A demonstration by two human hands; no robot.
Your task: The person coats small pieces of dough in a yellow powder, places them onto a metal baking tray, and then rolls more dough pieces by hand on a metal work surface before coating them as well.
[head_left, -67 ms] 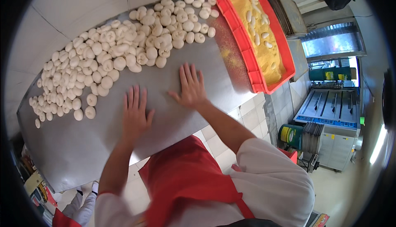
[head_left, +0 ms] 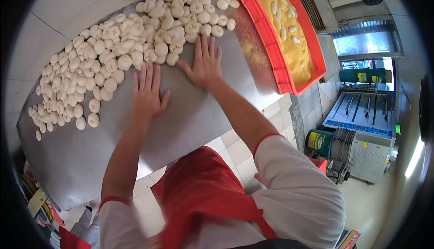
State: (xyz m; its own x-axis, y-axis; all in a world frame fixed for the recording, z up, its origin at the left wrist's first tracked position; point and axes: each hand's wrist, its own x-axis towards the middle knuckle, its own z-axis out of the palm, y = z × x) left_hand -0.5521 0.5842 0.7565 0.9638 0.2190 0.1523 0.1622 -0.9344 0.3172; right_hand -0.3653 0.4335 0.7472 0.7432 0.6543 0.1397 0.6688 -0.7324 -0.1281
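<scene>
A large pile of small round white dough pieces (head_left: 100, 47) spreads along the far side of the metal table (head_left: 97, 163). My left hand (head_left: 149, 96) is palm down over the tabletop, fingers stretched out, with its fingertips at the pile's near edge. To its right, my right hand (head_left: 205, 66) is also flat with fingers spread, its fingertips just short of the dough pieces near the middle. Neither hand shows anything gripped. Whatever lies beneath the palms is hidden.
A red plastic tray (head_left: 279, 75) of yellow meal (head_left: 294, 56) with several longer white dough pieces sits at the table's right end. Dark baking sheets (head_left: 308, 5) stand behind it. Farther right is a metal appliance (head_left: 361, 113). Another person's legs show at lower left.
Both hands have moved forward across the table, away from my body and closer to the dough pile. Their fingers stay stretched out.
</scene>
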